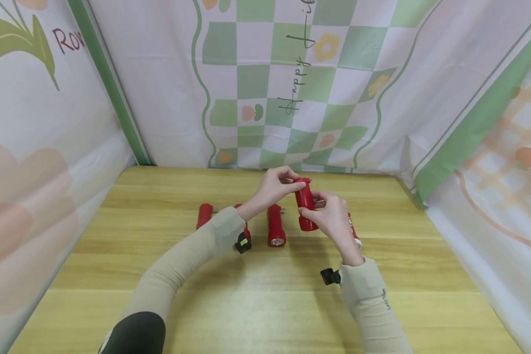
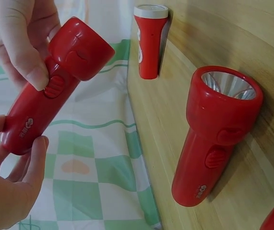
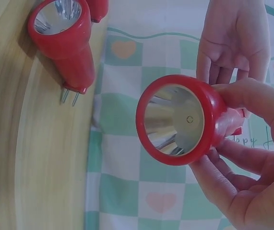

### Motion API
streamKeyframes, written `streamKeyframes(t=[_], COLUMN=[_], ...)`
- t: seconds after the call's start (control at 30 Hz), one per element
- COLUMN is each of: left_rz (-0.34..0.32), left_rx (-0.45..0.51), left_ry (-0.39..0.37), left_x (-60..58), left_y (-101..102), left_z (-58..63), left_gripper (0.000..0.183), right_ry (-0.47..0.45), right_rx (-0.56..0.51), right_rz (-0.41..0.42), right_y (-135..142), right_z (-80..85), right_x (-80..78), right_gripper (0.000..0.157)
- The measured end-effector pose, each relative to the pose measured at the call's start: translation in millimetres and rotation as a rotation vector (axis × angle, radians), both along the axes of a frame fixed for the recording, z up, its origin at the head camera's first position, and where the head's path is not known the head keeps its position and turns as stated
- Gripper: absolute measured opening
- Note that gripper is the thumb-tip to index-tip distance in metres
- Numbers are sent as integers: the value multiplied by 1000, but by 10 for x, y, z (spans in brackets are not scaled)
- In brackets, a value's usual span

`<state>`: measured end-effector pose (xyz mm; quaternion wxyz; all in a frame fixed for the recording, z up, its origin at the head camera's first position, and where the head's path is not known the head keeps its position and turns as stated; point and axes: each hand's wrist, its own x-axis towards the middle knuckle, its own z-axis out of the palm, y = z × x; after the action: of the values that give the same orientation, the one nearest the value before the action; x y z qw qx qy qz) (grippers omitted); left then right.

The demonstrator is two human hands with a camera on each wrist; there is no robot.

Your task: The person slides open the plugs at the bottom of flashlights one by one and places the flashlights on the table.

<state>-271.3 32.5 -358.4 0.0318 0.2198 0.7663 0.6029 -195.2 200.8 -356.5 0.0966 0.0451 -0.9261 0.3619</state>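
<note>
Both hands hold a red flashlight (image 1: 306,199) above the table, tilted, with its wide head toward the person. My left hand (image 1: 275,186) pinches its tail end between thumb and fingers. Around the body near the head, my right hand (image 1: 332,216) grips it; in the left wrist view the right thumb (image 2: 29,67) lies beside the ribbed slide switch (image 2: 54,86). The right wrist view looks into the silvery reflector (image 3: 174,120), which appears unlit. Below the hands, another red flashlight (image 1: 276,227) lies on the table, lens toward the person.
More red flashlights lie in a row on the wooden table (image 1: 265,305): one at the left (image 1: 204,215), one partly behind the left wrist (image 1: 247,231). A white-rimmed red flashlight (image 1: 353,230) lies at the right, partly behind the right hand. Patterned cloth (image 1: 287,98) hangs behind the table.
</note>
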Motion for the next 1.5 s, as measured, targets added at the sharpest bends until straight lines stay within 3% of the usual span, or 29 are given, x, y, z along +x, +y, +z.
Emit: streamKeyframes(t=[1.07, 1.5], left_rz=[-29, -48], left_rx=[-30, -52], left_ry=[-32, -33], left_x=[-12, -12], left_y=[32, 48], left_z=[0, -35], left_gripper=[20, 25], right_ry=[-10, -71], right_rx=[-6, -25], right_rz=[14, 3], right_y=[-3, 5], right_z=[-14, -7], right_x=[14, 13], right_gripper=[41, 43])
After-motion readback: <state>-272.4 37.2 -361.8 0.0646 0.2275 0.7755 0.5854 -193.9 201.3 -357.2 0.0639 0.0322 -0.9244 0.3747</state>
